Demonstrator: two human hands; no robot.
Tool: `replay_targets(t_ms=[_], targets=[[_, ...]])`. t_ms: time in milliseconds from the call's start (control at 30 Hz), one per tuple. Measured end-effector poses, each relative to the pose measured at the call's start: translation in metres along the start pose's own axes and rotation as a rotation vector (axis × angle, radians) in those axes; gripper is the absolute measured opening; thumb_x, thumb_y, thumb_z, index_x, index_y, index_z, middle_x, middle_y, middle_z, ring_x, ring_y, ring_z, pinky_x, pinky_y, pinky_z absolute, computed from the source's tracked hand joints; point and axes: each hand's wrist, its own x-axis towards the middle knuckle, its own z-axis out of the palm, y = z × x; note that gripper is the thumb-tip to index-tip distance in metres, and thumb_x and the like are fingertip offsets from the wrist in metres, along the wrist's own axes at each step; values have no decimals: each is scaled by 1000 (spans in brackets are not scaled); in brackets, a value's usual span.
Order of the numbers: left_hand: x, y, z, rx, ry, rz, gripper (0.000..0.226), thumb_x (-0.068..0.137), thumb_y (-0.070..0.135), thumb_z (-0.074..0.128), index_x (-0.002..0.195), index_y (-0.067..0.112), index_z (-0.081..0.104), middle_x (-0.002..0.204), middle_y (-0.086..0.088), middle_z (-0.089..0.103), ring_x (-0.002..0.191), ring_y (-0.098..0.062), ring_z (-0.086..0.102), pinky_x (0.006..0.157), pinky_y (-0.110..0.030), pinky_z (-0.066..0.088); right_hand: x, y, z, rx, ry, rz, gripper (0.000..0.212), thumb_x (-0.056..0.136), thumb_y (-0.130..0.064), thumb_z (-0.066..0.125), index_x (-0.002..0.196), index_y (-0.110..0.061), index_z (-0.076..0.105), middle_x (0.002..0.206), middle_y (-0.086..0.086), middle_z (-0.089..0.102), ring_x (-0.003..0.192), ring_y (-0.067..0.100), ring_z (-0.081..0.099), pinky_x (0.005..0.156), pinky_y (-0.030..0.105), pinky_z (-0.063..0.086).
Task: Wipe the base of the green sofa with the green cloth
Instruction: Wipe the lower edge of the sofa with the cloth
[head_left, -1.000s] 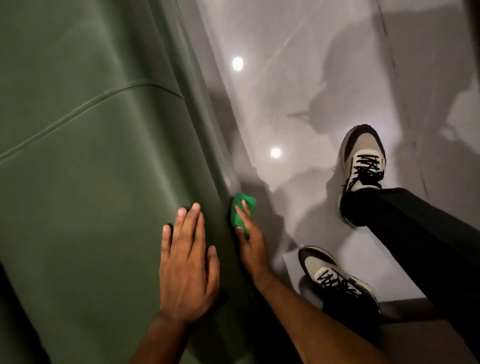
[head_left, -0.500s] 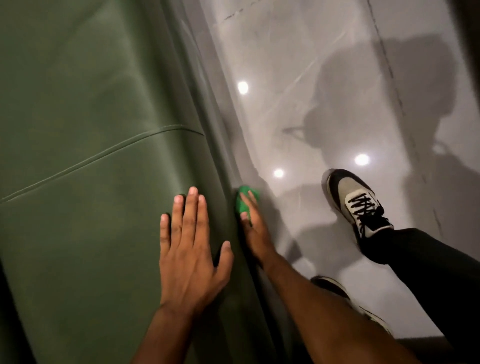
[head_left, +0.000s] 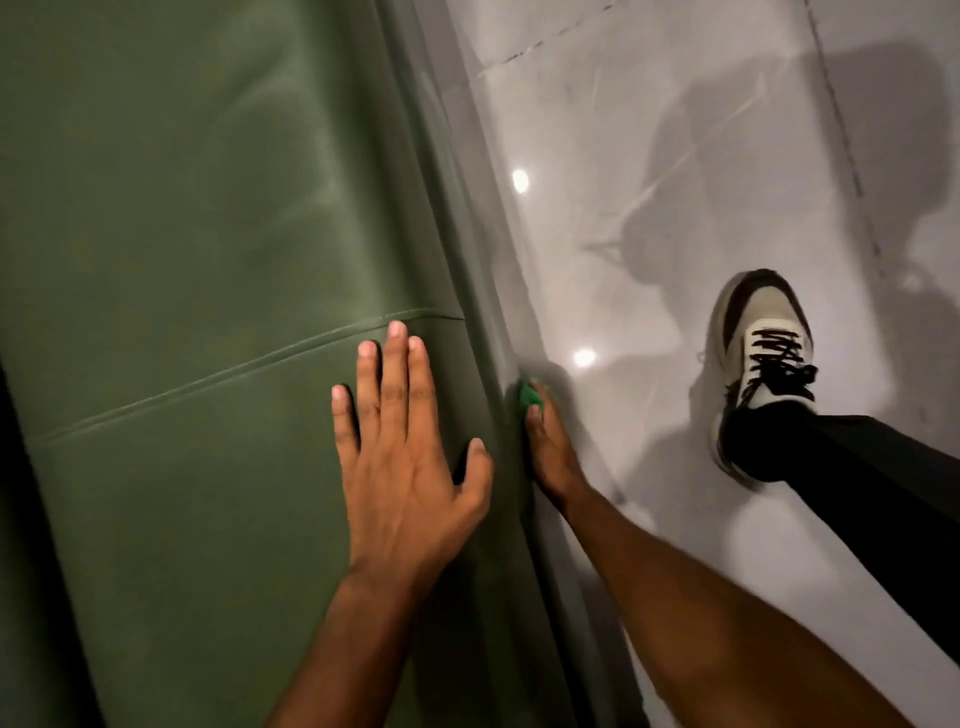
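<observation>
The green cloth (head_left: 530, 395) was pressed against the green sofa (head_left: 208, 208) base by the right hand (head_left: 550, 452), while the left hand (head_left: 405, 457) was laid flat, fingers spread, on the cushion.

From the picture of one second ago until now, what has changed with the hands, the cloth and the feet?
The right hand has slid the green cloth forward along the sofa base, and less cloth shows now. The left hand has moved up the green sofa to the seam. Only one sneaker is in view; the nearer one is gone. Unchanged: left palm flat, cloth pressed to the base.
</observation>
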Motion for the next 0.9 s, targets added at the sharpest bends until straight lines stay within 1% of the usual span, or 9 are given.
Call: replay_targets(t_ms=[133, 200, 267, 433, 567, 667, 767, 833, 900], targets=[[6, 2, -5, -8, -40, -28, 98, 77, 42, 56, 155, 11, 7, 166, -5, 1, 152, -21, -7, 123, -52, 5, -29, -10, 6, -6, -19, -65, 44, 104, -28, 33, 148, -31, 29, 163, 0, 23, 152, 14, 18, 124, 29, 12], [15, 1, -9, -8, -42, -25, 97, 77, 41, 56, 155, 11, 7, 166, -5, 2, 152, -22, -7, 123, -51, 4, -20, -34, 11, -32, -84, -200, 42, 102, -32, 34, 142, -47, 28, 164, -3, 20, 151, 3, 15, 122, 18, 11], [27, 3, -13, -20, -35, -35, 96, 76, 38, 56, 155, 10, 10, 166, -4, 3, 153, -22, -6, 123, -51, 4, 3, -55, 15, -109, -120, -252, 42, 102, -36, 33, 140, -51, 26, 163, -9, 15, 148, -8, 9, 117, 6, 9], [35, 8, -8, -3, -3, -78, 96, 72, 35, 58, 154, 10, 16, 165, -4, 8, 153, -24, 0, 122, -52, 9, 30, -37, 10, -96, 8, 10, 48, 105, -25, 30, 152, -16, 23, 164, 5, 17, 153, 18, 11, 123, 27, 7], [46, 5, -14, 27, -37, -28, 101, 68, 37, 59, 155, 10, 15, 166, -5, 8, 153, -25, 0, 122, -51, 8, 7, -48, 22, -7, 31, 1, 46, 103, -39, 30, 149, -35, 29, 164, -4, 23, 151, 11, 19, 125, 37, 17], [69, 1, -27, 46, -53, -9, 100, 70, 38, 58, 154, 8, 14, 165, -6, 6, 153, -23, -1, 122, -51, 11, 22, -91, 29, -26, -39, -176, 41, 99, -46, 31, 139, -55, 32, 163, -8, 22, 150, 3, 16, 122, 21, 15], [100, -6, -38, 21, -30, -41, 100, 72, 38, 58, 155, 8, 9, 166, -7, 2, 153, -21, -5, 123, -48, 10, 61, -118, 28, -99, -43, -251, 47, 99, -34, 32, 146, -29, 32, 162, 2, 22, 151, 10, 13, 122, 18, 9], [116, -5, -41, 14, -30, -51, 102, 72, 40, 57, 155, 9, 7, 166, -6, 0, 152, -20, -8, 124, -47, 7, 79, -112, 22, -83, -12, -156, 51, 100, -28, 32, 148, -10, 32, 161, 11, 24, 152, 20, 15, 125, 31, 12], [125, -1, -43, -4, -29, -70, 105, 70, 41, 57, 155, 10, 5, 166, -5, -2, 152, -21, -9, 124, -48, 5, 75, -101, 23, -61, 82, 10, 46, 103, -22, 33, 147, -7, 35, 158, 15, 32, 149, 27, 26, 123, 41, 21]])
